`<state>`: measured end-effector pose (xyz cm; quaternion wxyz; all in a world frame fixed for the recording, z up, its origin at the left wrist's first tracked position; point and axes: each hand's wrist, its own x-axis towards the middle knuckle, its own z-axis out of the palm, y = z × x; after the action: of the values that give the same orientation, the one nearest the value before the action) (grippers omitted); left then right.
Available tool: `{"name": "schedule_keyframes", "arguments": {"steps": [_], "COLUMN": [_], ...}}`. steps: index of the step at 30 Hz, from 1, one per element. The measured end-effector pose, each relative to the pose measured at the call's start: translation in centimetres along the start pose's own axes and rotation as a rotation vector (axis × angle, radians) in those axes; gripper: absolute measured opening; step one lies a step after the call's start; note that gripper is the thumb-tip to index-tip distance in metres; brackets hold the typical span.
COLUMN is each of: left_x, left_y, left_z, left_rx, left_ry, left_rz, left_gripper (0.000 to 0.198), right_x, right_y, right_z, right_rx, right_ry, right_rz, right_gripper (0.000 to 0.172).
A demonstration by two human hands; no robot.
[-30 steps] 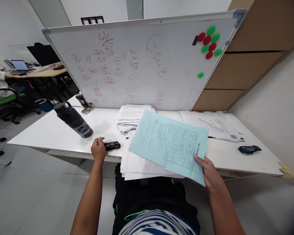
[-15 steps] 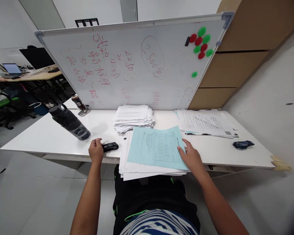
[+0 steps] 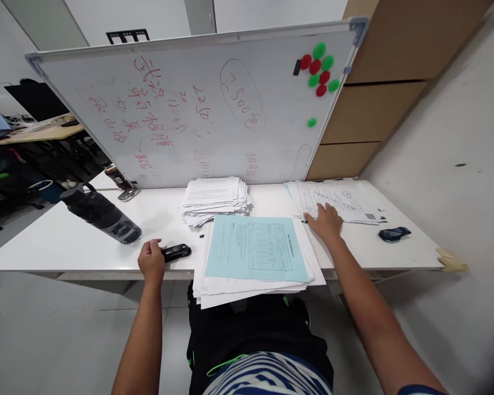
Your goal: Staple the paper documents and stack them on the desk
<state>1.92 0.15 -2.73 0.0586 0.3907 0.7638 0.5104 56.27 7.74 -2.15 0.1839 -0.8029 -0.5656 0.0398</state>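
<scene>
My left hand (image 3: 152, 261) is closed round the near end of a black stapler (image 3: 176, 253) at the desk's front edge. Fingers spread, my right hand (image 3: 326, 221) rests on the front edge of the printed sheets (image 3: 349, 200) at the back right. Between my hands a light blue form (image 3: 253, 247) lies on top of a white paper stack (image 3: 218, 285), which juts over the desk's front edge. Behind it sits another thick pile of papers (image 3: 216, 195), its sheets uneven.
A dark bottle (image 3: 102, 214) leans in view at the left of the white desk (image 3: 28, 241). A whiteboard (image 3: 181, 115) stands along the back, with cardboard boxes (image 3: 349, 115) behind its right end. A dark folded object (image 3: 394, 235) lies at the right.
My right hand has let go of the blue form's right edge and moved up and right onto the printed sheets. The blue form now lies flatter. My left hand stays at the stapler; the view has shifted slightly.
</scene>
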Motion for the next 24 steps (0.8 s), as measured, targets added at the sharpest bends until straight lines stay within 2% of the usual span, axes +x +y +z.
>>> {"name": "schedule_keyframes", "arguments": {"steps": [2,4,8,11,13,19,24], "left_x": [0.0,-0.1,-0.1,-0.2,-0.2,-0.1,0.0], "left_y": [0.1,0.2,0.4,0.6,0.7,0.6,0.4], "left_z": [0.0,0.0,0.1,0.1,0.1,0.2,0.2], "left_rx": [0.009,0.013,-0.005,0.011,0.014,0.016,0.037], "left_ry": [-0.001,0.007,0.02,0.018,0.018,0.02,0.02], "left_rz": [0.004,0.004,0.008,0.021,0.023,0.036,0.031], "left_gripper": [0.037,0.037,0.038,0.038,0.037,0.037,0.038], "right_x": [2.0,2.7,2.2,1.9,2.0,2.0,1.9], "right_y": [0.4,0.6,0.6,0.5,0.5,0.5,0.7], "right_z": [1.1,2.0,2.8,2.7,2.4,1.7,1.6], "right_rx": [0.003,0.025,0.074,0.12,0.126,0.05,0.055], "right_ry": [-0.114,-0.138,-0.012,0.08,0.11,0.053,0.042], "right_rz": [0.004,0.0,-0.015,-0.011,0.018,0.05,0.041], "right_gripper": [0.077,0.08,0.067,0.052,0.049,0.064,0.064]}}
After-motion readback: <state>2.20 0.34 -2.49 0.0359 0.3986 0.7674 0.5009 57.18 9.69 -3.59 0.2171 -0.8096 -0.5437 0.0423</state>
